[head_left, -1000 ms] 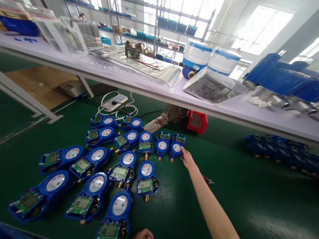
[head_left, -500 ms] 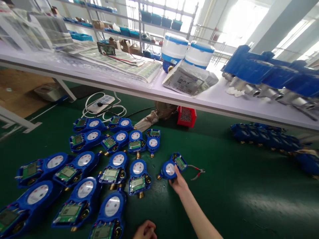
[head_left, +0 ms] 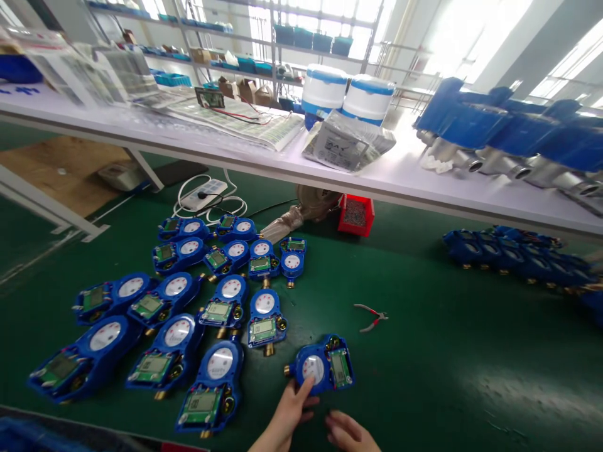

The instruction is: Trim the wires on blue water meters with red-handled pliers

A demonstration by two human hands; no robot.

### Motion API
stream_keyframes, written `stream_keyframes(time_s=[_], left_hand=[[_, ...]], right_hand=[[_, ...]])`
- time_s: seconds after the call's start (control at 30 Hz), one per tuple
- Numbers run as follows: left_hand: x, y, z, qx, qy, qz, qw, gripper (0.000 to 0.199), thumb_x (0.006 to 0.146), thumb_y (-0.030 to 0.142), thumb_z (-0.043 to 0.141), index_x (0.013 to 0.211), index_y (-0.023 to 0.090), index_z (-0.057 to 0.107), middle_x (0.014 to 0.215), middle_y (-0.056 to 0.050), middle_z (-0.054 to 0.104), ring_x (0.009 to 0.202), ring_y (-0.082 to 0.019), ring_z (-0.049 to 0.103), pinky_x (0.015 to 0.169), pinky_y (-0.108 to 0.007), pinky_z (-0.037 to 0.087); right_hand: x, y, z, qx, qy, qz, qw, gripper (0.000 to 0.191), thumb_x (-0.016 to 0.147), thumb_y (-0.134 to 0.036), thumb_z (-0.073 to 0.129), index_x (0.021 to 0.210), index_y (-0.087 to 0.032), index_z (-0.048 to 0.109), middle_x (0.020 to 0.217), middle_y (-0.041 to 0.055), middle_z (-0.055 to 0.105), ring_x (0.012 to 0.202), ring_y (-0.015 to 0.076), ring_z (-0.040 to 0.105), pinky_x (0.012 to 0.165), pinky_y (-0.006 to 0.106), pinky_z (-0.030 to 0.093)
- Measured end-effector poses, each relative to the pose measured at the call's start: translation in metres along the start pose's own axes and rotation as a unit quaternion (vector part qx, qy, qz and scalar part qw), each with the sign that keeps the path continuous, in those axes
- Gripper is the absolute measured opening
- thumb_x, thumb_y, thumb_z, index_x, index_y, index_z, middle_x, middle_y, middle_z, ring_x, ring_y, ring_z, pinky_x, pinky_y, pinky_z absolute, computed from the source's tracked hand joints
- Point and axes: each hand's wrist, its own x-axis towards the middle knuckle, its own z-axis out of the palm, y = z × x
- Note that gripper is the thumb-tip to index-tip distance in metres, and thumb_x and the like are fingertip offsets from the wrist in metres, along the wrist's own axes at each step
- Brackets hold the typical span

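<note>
My left hand (head_left: 293,405) holds a blue meter (head_left: 325,367) by its round end, with the thumb on the white dial and fingers at its lower edge. The meter lies sideways, its brass fitting to the left and its green circuit board with a grey display to the right. My right hand (head_left: 347,432) is just below the meter, apart from it, fingers loosely bent with nothing visible in them. Red-handled cutters (head_left: 373,317) lie open beyond the meter to the right. Several similar meters (head_left: 219,364) with exposed boards stand in rows to the left.
A raised white shelf (head_left: 264,164) crosses the far side, bearing papers, a plastic bag (head_left: 342,147), white-and-blue tubs and large blue meters (head_left: 509,129). Below it are a red bin (head_left: 357,215), a white power strip (head_left: 205,193) and more blue meters (head_left: 504,254) at right.
The meter has come nearer and turned. My left hand has moved up onto it, while my right hand has let go and drawn back below it. The view has shifted slightly.
</note>
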Motion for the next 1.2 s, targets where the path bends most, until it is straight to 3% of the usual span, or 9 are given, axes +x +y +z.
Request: stream_keyframes(time_s=[0.13, 0.23, 0.37, 0.5, 0.57, 0.67, 0.9, 1.1, 1.2], left_hand=[[-0.001, 0.008, 0.0, -0.055, -0.015, -0.017, 0.998, 0.072, 0.067, 0.06, 0.064, 0.119, 0.013, 0.048, 0.119, -0.019, 0.062, 0.1, -0.028, 0.064, 0.084, -0.04, 0.048], [-0.003, 0.008, -0.001, -0.144, -0.036, -0.053, 0.987, 0.069, 0.069, 0.053, 0.068, 0.121, 0.016, 0.043, 0.125, -0.018, 0.058, 0.107, -0.028, 0.061, 0.087, -0.04, 0.048], [0.0, 0.003, -0.003, -0.22, -0.083, -0.07, 0.97, 0.067, 0.069, 0.048, 0.07, 0.122, 0.019, 0.04, 0.127, -0.017, 0.057, 0.115, -0.027, 0.056, 0.088, -0.038, 0.047], [0.008, 0.001, -0.011, -0.19, -0.067, -0.067, 0.977, 0.067, 0.069, 0.049, 0.068, 0.121, 0.018, 0.039, 0.118, -0.016, 0.063, 0.104, -0.025, 0.063, 0.084, -0.034, 0.047], [0.012, 0.002, -0.019, -0.144, -0.046, -0.063, 0.986, 0.07, 0.068, 0.052, 0.067, 0.121, 0.016, 0.04, 0.109, -0.015, 0.067, 0.092, -0.023, 0.067, 0.076, -0.031, 0.047], [0.015, 0.002, -0.033, -0.067, 0.002, -0.033, 0.997, 0.079, 0.064, 0.059, 0.066, 0.121, 0.011, 0.041, 0.09, -0.013, 0.07, 0.068, -0.019, 0.066, 0.059, -0.026, 0.043], [0.011, 0.008, -0.053, -0.005, 0.059, 0.041, 0.997, 0.08, 0.062, 0.064, 0.066, 0.118, 0.01, 0.05, 0.067, -0.003, 0.063, 0.054, -0.014, 0.055, 0.049, -0.024, 0.034], [0.003, 0.015, -0.051, -0.035, 0.054, 0.038, 0.997, 0.077, 0.068, 0.058, 0.064, 0.125, 0.011, 0.045, 0.086, -0.009, 0.066, 0.067, -0.016, 0.058, 0.054, -0.023, 0.038], [-0.003, 0.015, -0.049, -0.049, 0.054, 0.04, 0.997, 0.072, 0.068, 0.056, 0.065, 0.124, 0.015, 0.047, 0.086, -0.009, 0.065, 0.066, -0.016, 0.057, 0.057, -0.026, 0.041]], right_hand=[[0.0, -0.065, -0.03, -0.028, 0.022, -0.065, 0.997, 0.029, 0.086, -0.04, 0.055, 0.112, -0.028, 0.056, 0.117, 0.0076, 0.058, 0.103, 0.0227, 0.057, 0.079, 0.041, 0.054], [0.019, -0.126, -0.015, -0.057, 0.029, -0.123, 0.99, 0.025, 0.083, -0.031, 0.061, 0.106, -0.023, 0.061, 0.112, 0.0084, 0.062, 0.099, 0.0217, 0.059, 0.083, 0.041, 0.052], [0.07, -0.197, 0.082, -0.143, -0.028, -0.223, 0.964, 0.021, 0.071, -0.02, 0.072, 0.091, -0.017, 0.067, 0.098, 0.0105, 0.069, 0.092, 0.0216, 0.063, 0.09, 0.038, 0.048], [0.131, -0.226, 0.201, -0.173, -0.059, -0.215, 0.959, 0.025, 0.069, -0.028, 0.074, 0.09, -0.018, 0.065, 0.099, 0.0084, 0.069, 0.098, 0.0211, 0.06, 0.096, 0.044, 0.044], [0.156, -0.229, 0.238, -0.179, -0.076, -0.198, 0.961, 0.027, 0.071, -0.033, 0.073, 0.09, -0.016, 0.064, 0.1, 0.0101, 0.069, 0.099, 0.0223, 0.06, 0.095, 0.047, 0.044], [0.181, -0.229, 0.26, -0.172, -0.101, -0.184, 0.962, 0.03, 0.073, -0.036, 0.071, 0.092, -0.014, 0.063, 0.098, 0.0108, 0.07, 0.099, 0.0223, 0.061, 0.09, 0.044, 0.049], [0.193, -0.22, 0.231, -0.138, -0.064, -0.199, 0.968, 0.042, 0.062, -0.037, 0.079, 0.09, -0.012, 0.061, 0.09, 0.0088, 0.071, 0.095, 0.0214, 0.064, 0.083, 0.033, 0.055], [0.137, -0.2, 0.139, -0.182, -0.034, -0.191, 0.964, 0.058, 0.05, -0.046, 0.083, 0.094, -0.015, 0.062, 0.094, 0.0082, 0.07, 0.101, 0.0255, 0.063, 0.083, 0.033, 0.057], [0.102, -0.184, 0.092, -0.323, 0.009, -0.206, 0.924, 0.063, 0.056, -0.057, 0.076, 0.106, -0.022, 0.061, 0.097, 0.0103, 0.068, 0.101, 0.0288, 0.062, 0.075, 0.038, 0.058]])
